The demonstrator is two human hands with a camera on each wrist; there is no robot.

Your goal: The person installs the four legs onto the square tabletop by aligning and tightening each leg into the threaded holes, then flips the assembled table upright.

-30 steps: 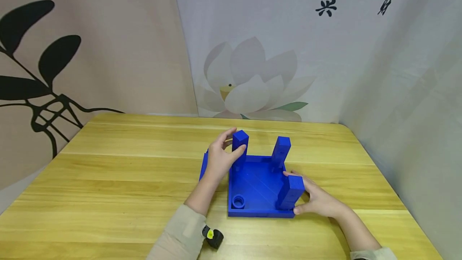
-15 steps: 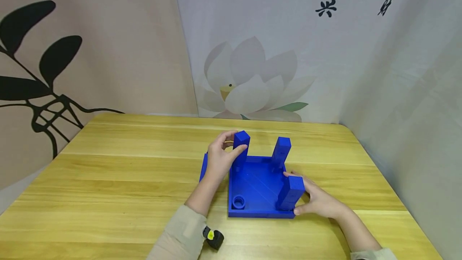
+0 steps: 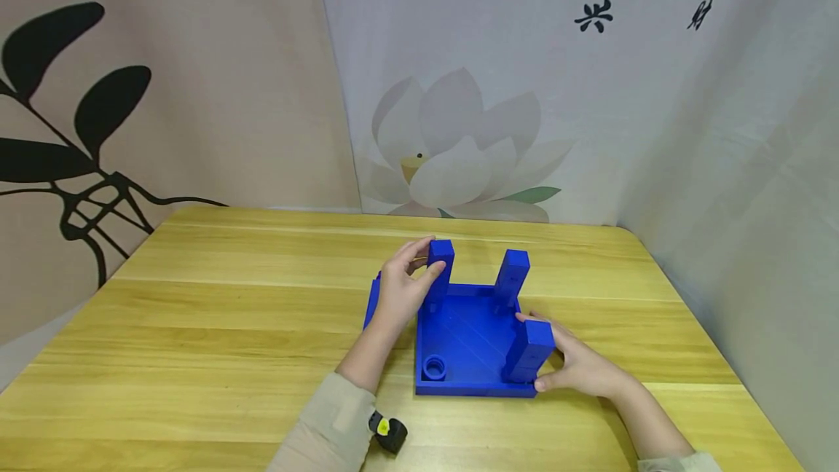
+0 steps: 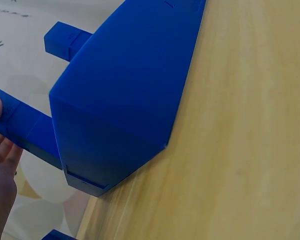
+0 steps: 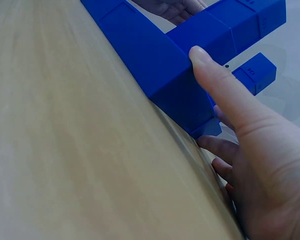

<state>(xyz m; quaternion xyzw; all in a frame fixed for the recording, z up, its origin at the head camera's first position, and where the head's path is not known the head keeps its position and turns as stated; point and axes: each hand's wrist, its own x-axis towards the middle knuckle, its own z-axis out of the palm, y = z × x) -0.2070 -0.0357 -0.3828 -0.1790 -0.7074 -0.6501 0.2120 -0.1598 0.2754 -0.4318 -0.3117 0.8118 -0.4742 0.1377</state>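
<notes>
A shallow blue square tray [image 3: 475,389] lies on the table, with three square blue legs standing up from its corners. My left hand [image 3: 401,288] grips the far-left leg [image 3: 442,257] near its top, thumb in front and fingers behind. The far-right leg [image 3: 511,272] and near-right leg [image 3: 529,348] stand untouched by the left hand. In the near-left corner a round threaded-looking socket [image 3: 434,367] is bare. My right hand [image 3: 580,366] holds the tray's near-right corner; in the right wrist view its thumb [image 5: 230,92] presses the corner and the fingers reach round the side.
Another flat blue piece [image 3: 371,304] lies left of the tray, partly hidden behind the left hand. The wooden table [image 3: 197,326] stretches out on both sides. A printed cloth [image 3: 472,35] hangs behind its far edge. A black wrist camera [image 3: 391,434] sits at the left sleeve.
The far-left leg has turned in my left hand; its top has gone from cornerwise to nearly square with the tray. The right hand and tray stay in place.
</notes>
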